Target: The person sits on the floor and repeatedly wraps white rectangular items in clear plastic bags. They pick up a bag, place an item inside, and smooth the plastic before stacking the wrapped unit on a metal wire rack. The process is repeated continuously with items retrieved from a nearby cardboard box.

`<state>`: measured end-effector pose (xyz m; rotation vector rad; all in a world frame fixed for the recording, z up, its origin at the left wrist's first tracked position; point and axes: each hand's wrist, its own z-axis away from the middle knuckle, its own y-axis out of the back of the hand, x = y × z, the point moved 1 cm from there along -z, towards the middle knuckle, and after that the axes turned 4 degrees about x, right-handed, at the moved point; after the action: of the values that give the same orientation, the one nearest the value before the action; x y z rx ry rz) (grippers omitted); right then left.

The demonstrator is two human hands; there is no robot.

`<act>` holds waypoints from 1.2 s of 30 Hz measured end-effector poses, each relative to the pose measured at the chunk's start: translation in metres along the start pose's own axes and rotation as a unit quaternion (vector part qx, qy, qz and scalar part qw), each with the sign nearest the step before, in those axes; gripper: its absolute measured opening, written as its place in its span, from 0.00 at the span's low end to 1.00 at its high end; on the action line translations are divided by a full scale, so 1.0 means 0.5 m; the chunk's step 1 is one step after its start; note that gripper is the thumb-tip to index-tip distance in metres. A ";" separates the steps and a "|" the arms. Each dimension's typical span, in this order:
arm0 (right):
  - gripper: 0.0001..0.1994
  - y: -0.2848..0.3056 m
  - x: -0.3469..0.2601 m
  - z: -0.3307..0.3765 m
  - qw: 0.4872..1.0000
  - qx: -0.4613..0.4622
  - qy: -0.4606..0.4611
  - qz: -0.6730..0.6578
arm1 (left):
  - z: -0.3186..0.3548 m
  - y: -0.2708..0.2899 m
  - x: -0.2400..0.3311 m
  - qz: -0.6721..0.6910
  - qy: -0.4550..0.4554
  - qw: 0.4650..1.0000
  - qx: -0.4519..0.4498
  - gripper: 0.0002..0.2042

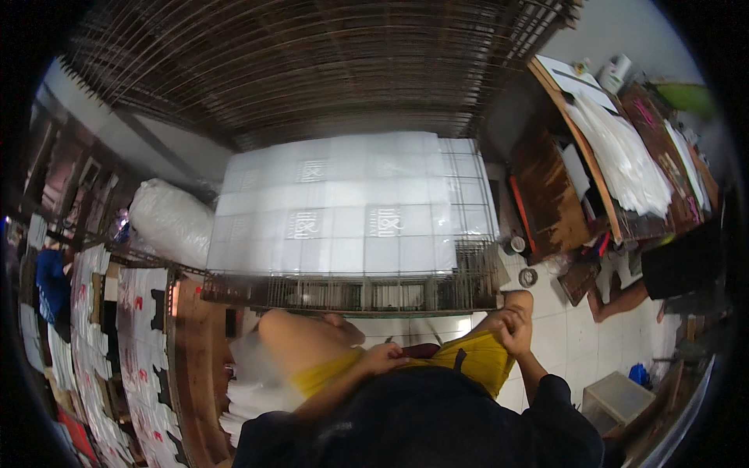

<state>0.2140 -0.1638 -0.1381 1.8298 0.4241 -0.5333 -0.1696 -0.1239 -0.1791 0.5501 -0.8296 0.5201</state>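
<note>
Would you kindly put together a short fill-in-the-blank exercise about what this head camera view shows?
1. Both hands rest on shorts whose colour is ____.
2. The right hand lies on the thigh just below the bent ____.
3. The white sheets in front of the person lie on top of a ____ rack.
4. The left hand holds ____; it only touches the cloth.

Missing words: yellow; knee; wire; nothing

A print workshop: wire drying racks (351, 292), stacked printed sheets (355, 207), cluttered workbench (562, 195).
</note>
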 end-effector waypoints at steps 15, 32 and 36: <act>0.15 -0.006 -0.004 0.018 0.998 -0.022 0.006 0.050 | -0.161 -0.002 -0.165 -0.094 0.016 0.992 0.080 0.20; 0.18 -0.016 0.015 0.030 0.994 -0.042 0.030 0.092 | -0.153 0.047 -0.116 -0.231 0.005 0.963 -0.137 0.20; 0.21 -0.014 0.014 0.038 0.994 -0.053 0.021 0.097 | -0.178 0.096 -0.166 -0.201 0.087 0.966 -0.134 0.19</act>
<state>0.2134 -0.1798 -0.1526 1.7604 0.2926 -0.3333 -0.1988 -0.0492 -0.2823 0.4000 -0.5865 0.0779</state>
